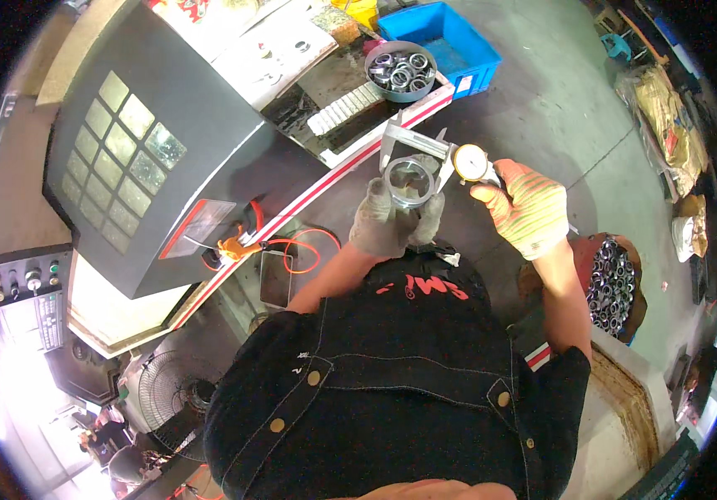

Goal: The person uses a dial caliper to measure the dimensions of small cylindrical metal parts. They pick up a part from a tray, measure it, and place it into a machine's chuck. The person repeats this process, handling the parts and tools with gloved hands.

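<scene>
My left hand [385, 223], in a grey work glove, is closed around a shiny metal ring [411, 182] with its opening turned up toward me. My right hand [532, 208], in a yellow and green striped glove, grips a dial caliper [422, 143] with a round white dial. The caliper's jaws lie beside the ring's upper edge; whether they touch it I cannot tell. Beyond my hands, a round grey tub [401, 94] of similar metal rings sits on the machine's ledge.
A blue plastic bin [468, 52] stands beside the tub. To the left is a grey machine [208, 142] with a windowed door and an orange air gun [238, 247] on a coiled hose. A container of many small rings [611, 287] is at right. A fan [177, 385] stands lower left.
</scene>
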`<act>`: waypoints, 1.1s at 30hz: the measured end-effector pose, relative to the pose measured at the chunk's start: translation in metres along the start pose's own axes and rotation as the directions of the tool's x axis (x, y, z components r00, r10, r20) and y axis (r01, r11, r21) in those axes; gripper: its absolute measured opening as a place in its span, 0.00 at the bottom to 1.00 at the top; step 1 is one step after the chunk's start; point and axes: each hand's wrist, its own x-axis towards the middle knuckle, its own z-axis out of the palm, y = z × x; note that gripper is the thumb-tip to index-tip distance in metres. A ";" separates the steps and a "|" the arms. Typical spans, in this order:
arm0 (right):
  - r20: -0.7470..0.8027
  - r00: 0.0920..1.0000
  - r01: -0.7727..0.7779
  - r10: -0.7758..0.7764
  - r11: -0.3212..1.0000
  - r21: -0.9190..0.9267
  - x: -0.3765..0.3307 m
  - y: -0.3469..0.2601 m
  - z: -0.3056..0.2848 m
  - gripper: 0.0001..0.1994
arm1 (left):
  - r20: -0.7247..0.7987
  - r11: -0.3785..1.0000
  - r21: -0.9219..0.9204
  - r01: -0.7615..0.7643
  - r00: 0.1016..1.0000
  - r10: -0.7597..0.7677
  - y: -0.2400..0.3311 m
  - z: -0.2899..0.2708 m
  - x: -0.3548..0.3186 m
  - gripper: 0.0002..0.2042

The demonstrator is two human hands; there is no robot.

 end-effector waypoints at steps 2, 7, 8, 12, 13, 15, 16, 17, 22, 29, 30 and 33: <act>-0.016 1.000 0.009 -0.009 1.000 0.009 0.000 0.000 0.001 0.21 | 0.040 1.000 0.008 -0.006 0.999 0.006 0.001 -0.001 0.000 0.44; -0.009 1.000 0.008 -0.008 1.000 0.004 -0.002 0.003 0.002 0.20 | 0.011 1.000 -0.028 -0.013 1.000 0.013 -0.002 0.001 0.000 0.42; -0.021 1.000 0.011 -0.011 1.000 0.002 -0.002 0.002 0.001 0.20 | -0.001 0.999 -0.043 -0.017 1.000 0.017 -0.002 0.002 0.000 0.42; -0.048 0.999 0.022 -0.021 1.000 0.012 -0.002 -0.001 0.000 0.19 | 0.147 0.994 -0.108 -0.015 0.989 0.031 0.000 -0.003 -0.001 0.38; -0.049 0.999 0.024 -0.023 1.000 0.016 -0.002 -0.002 0.000 0.19 | 0.177 0.991 -0.131 -0.011 0.984 0.034 0.000 -0.004 0.001 0.37; -0.086 0.996 0.026 -0.024 0.999 0.033 -0.004 -0.002 0.001 0.19 | 0.206 0.989 -0.146 -0.013 0.978 0.043 0.000 -0.003 0.000 0.34; -0.104 0.994 0.034 -0.030 0.998 0.043 -0.005 -0.002 0.002 0.19 | 0.194 0.988 -0.155 0.002 0.981 0.028 0.000 -0.002 -0.001 0.34; -0.109 0.994 0.031 -0.026 0.998 0.046 -0.007 0.001 0.005 0.20 | 0.182 0.986 -0.164 0.017 0.983 0.013 -0.001 -0.001 -0.001 0.33; -0.133 0.991 0.047 -0.030 0.991 0.123 -0.009 0.002 0.005 0.18 | 0.164 0.997 -0.075 -0.005 0.986 0.018 0.004 0.006 -0.005 0.31; -0.124 0.992 0.015 0.002 0.991 0.134 -0.015 0.002 0.007 0.20 | 0.203 0.996 -0.014 -0.092 0.975 0.093 0.008 0.017 -0.008 0.32; -0.120 0.993 0.013 0.003 0.991 0.134 -0.014 0.001 0.006 0.20 | 0.191 0.992 -0.003 -0.129 0.973 0.127 0.007 0.018 -0.008 0.32; -0.113 0.994 0.013 0.004 0.989 0.148 -0.014 0.000 0.006 0.20 | 0.252 0.995 -0.059 -0.081 0.963 0.094 0.008 0.012 -0.008 0.31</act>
